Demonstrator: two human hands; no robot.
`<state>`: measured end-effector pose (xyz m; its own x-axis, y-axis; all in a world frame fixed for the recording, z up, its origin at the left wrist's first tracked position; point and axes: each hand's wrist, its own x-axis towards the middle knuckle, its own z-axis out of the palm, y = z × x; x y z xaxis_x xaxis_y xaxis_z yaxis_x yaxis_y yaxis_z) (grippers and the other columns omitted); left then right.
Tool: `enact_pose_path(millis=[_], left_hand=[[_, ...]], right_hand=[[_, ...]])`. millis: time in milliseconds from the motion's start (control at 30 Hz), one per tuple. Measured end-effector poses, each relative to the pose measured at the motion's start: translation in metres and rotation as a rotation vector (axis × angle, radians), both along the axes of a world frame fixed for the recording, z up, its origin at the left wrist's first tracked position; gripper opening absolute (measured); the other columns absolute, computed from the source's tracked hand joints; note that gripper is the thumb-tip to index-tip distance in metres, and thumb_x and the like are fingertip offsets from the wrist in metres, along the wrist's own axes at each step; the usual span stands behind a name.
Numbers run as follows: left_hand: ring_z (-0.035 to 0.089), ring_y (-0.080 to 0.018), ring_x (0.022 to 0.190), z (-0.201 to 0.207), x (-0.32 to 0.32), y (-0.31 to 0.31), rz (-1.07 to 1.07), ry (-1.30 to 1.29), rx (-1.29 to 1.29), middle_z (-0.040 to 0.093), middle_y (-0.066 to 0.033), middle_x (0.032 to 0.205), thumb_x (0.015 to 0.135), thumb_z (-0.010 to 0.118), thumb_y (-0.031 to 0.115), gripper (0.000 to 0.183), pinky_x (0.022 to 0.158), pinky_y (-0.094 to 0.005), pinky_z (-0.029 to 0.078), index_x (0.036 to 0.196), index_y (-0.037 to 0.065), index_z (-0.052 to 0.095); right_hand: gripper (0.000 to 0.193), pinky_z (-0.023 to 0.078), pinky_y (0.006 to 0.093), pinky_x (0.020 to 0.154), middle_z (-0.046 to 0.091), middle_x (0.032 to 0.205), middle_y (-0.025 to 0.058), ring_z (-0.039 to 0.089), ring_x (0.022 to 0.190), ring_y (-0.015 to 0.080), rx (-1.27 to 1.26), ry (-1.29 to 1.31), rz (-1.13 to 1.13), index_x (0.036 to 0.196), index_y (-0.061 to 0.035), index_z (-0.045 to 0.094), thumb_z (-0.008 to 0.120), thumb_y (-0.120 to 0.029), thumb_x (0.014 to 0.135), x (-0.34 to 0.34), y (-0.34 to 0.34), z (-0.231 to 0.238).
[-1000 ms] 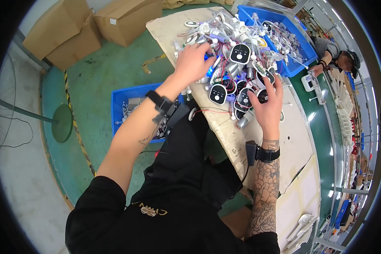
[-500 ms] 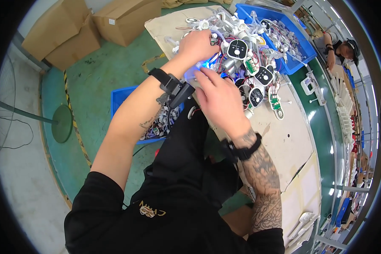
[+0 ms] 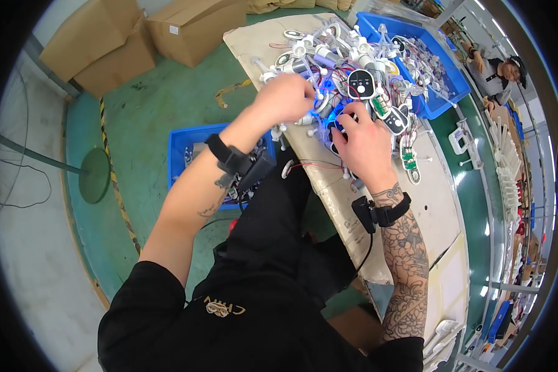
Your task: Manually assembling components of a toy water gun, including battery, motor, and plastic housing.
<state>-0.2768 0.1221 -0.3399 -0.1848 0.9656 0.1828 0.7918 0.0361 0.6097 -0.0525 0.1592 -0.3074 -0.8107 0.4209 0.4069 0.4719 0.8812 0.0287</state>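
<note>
Left hand (image 3: 284,99) curls, right hand (image 3: 364,144) arches, over piled parts (image 3: 361,82); I cannot tell either grip's hold.

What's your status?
Left hand, right hand at tangled white-and-grey plastic parts; grips unclear. Blue light glowing between hands. Thin red wires possibly in the way.

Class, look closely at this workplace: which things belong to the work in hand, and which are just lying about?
In the work:
left hand and right hand, both at the pile of parts
table under the pile
probably the table bin and floor bin, both holding small parts

Apparently just lying about:
cardboard boxes
round green base
</note>
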Motion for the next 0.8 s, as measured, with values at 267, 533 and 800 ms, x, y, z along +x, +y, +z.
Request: enact_pose_path(millis=[267,533,800], left_hand=[[0.069,-0.0388,0.095,-0.015,0.027,0.008,0.143,0.307,0.086,0.073,-0.0183,0.091,0.081,0.068,0.024,0.021,0.084,-0.053,0.055,0.09,0.007,0.077],[0.062,-0.0359,0.117,-0.007,0.033,0.028,0.177,0.26,-0.187,0.071,-0.018,0.116,0.081,0.069,0.023,0.028,0.095,-0.0584,0.047,0.102,0.006,0.077],[0.068,-0.0408,0.107,-0.017,0.025,0.032,0.32,-0.027,-0.222,0.073,-0.0209,0.111,0.08,0.073,0.031,0.039,0.09,-0.0527,0.054,0.107,0.003,0.074]], right_hand=[[0.02,0.049,0.0398,0.074,0.069,0.109,0.0004,0.068,0.087,0.025,-0.009,0.254,-0.05,0.098,-0.0098,0.073,0.073,-0.009,0.078,0.019,-0.004,-0.003],[0.019,0.045,0.0397,0.081,0.07,0.115,0.001,0.066,0.097,0.024,-0.139,0.411,-0.059,0.102,-0.0087,0.073,0.07,-0.005,0.084,0.029,0.002,-0.011],[0.018,0.04,0.0391,0.08,0.069,0.114,-0.0022,0.066,0.098,0.0203,-0.104,0.419,-0.045,0.1,-0.0124,0.072,0.071,-0.006,0.083,0.031,0.001,-0.018]])
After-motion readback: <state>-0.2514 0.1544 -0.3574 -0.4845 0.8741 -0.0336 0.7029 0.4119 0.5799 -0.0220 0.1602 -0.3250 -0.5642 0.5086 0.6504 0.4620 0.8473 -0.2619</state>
